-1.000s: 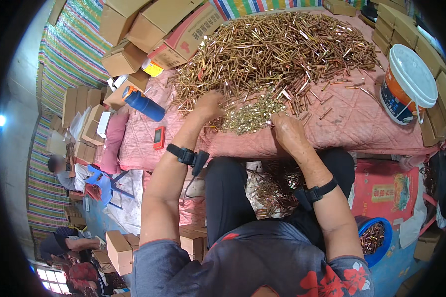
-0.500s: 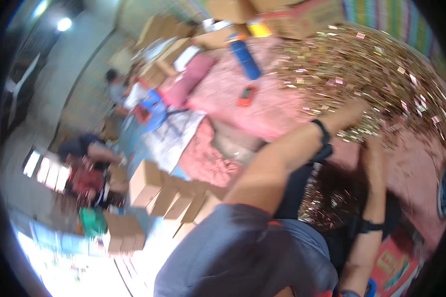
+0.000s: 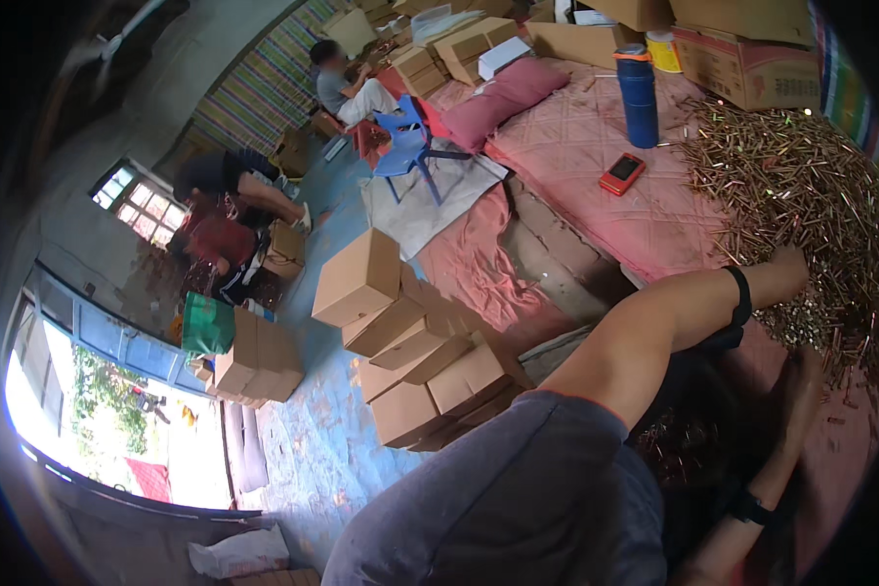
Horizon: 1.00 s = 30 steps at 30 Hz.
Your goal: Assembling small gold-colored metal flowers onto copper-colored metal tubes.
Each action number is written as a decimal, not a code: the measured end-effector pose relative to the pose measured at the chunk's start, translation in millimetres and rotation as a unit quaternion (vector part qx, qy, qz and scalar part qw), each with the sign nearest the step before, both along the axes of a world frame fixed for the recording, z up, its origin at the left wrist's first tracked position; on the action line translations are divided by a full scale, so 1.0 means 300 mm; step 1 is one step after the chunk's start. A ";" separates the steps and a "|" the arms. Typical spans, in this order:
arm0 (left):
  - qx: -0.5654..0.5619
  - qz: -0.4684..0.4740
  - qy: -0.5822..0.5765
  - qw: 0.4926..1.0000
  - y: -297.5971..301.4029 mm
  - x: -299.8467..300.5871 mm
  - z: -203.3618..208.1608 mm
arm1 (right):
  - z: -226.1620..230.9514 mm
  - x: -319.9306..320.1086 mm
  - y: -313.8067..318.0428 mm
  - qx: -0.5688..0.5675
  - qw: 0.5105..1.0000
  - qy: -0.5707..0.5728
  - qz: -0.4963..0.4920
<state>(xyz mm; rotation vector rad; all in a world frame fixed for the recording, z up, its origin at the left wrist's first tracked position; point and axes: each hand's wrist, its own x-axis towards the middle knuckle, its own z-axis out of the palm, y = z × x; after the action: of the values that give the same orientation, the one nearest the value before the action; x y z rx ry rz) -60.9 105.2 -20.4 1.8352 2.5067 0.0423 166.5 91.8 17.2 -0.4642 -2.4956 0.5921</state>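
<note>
A large heap of small, shiny brown-gold rods [image 3: 781, 176] lies spread over the pink quilted cover [image 3: 557, 146] on the right. My left hand [image 3: 786, 276] is at the heap's near edge, with its fingers hidden against the rods. Just nearer to me is my right hand [image 3: 801, 386], beside the same edge and blurred, so its finger pose is unclear. Between the hands and my body, more glinting rods [image 3: 679, 444] lie in a dark hollow whose container I cannot make out. A dark band [image 3: 739, 293] circles my left wrist, and a dark watch-like band [image 3: 752, 508] my right.
A blue bottle [image 3: 639, 101] and a red phone-like device [image 3: 622, 174] are beyond my left hand. Cartons [image 3: 430, 361] are stacked on the blue floor at left, near a blue chair [image 3: 407, 146]. One person [image 3: 347, 88] sits far back; another [image 3: 239, 195] bends over at left.
My view has swung right-to-left across the room, so most things appear shifted, and the picture is sharper. Both hands remain at the heap's near edge.
</note>
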 end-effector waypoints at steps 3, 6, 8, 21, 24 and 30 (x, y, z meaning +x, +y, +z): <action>-0.035 -0.040 0.010 0.999 0.006 0.077 0.008 | -0.044 0.070 0.039 -0.028 0.996 -0.061 -0.067; 0.198 0.080 -0.045 0.976 -0.058 -0.016 -0.062 | -0.006 0.004 0.001 -0.011 0.999 -0.045 -0.010; 0.167 0.082 -0.076 0.980 -0.037 -0.041 -0.074 | 0.026 -0.007 -0.054 0.049 0.998 -0.019 -0.030; 0.116 0.040 -0.113 0.986 -0.219 -0.147 0.078 | -0.021 0.023 0.035 0.029 0.998 0.002 -0.047; 0.112 0.008 -0.189 0.976 -0.276 -0.214 0.099 | -0.052 0.006 0.046 0.051 0.996 -0.041 -0.058; 0.235 0.106 -0.210 0.943 -0.333 -0.187 0.125 | -0.078 0.031 0.071 0.026 0.995 -0.060 -0.081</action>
<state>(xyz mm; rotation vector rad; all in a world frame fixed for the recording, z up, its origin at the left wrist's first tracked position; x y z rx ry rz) -117.1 5.4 17.0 1.4416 2.4935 1.0043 175.8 113.2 -6.3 -0.6918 -2.5487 0.4458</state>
